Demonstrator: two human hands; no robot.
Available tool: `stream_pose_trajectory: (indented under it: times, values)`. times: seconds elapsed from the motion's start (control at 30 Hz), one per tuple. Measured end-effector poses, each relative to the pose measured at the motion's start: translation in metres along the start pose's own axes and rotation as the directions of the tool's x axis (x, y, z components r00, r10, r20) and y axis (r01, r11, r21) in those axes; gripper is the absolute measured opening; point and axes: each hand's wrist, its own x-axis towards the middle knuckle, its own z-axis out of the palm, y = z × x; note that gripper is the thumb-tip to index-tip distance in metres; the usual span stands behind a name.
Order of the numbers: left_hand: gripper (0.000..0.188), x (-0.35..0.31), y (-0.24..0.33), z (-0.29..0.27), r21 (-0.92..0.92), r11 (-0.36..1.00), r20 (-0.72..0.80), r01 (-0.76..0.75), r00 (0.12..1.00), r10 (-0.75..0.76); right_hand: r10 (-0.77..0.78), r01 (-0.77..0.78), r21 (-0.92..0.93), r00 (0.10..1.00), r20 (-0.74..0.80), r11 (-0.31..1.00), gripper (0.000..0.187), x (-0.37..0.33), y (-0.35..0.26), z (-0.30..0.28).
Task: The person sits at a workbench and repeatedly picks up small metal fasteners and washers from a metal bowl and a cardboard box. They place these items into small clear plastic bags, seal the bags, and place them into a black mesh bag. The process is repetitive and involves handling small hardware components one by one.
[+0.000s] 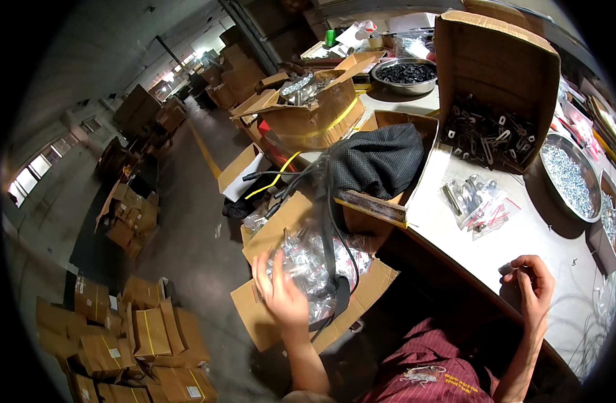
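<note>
My left hand (281,292) hovers with spread fingers over an open cardboard box (380,281) beside the table. Many small clear plastic bags (306,258) of shiny parts fill that box; the hand seems to hold none. At the table's near edge, my right hand (535,292) pinches a small grey piece (506,269) between thumb and fingers, too small to name. Farther back on the white tabletop (449,245) lies a small pile of clear bags (479,205) with metal parts inside. Behind them, a tilted cardboard box (503,40) holds dark and silvery metal parts (489,138).
To the right stands a metal bowl of small silvery parts (568,176). Black fabric (382,158) fills a box at the table's left edge, with dark cables (335,228) hanging before me. Another bowl (409,88) holds black parts. Cardboard boxes (150,332) are stacked on the floor at left.
</note>
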Motion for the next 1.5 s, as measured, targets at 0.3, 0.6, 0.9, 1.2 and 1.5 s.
stream_pose_trajectory:
  times: [0.3,0.6,0.9,1.2,1.5]
  values:
    - [0.072,-0.035,-0.049,0.058,0.288,0.938,0.515,0.195,0.794,-0.323,0.032,-0.032,0.016,0.999,-0.001,0.999,0.019,-0.002,0.0,0.001]
    - [0.024,0.0,0.097,0.029,-0.399,0.898,0.031,-0.184,0.976,0.213,-0.11,0.218,-0.313,0.938,0.328,0.925,0.031,0.009,-0.038,-0.008]
    - [0.037,0.009,0.268,0.119,-0.592,0.605,0.054,-0.532,0.723,0.689,-0.08,0.251,-0.467,0.931,0.356,0.848,0.028,0.016,-0.033,-0.035]
    - [0.002,0.037,0.327,0.167,-0.47,0.408,0.023,-0.783,0.451,0.892,-0.111,0.272,-0.439,0.928,0.357,0.856,0.018,0.001,-0.024,-0.072]
    - [0.009,0.05,0.337,0.09,-0.874,0.466,0.291,-0.14,0.618,0.73,-0.214,0.199,-0.861,0.971,0.108,0.467,0.022,0.06,0.018,-0.104]
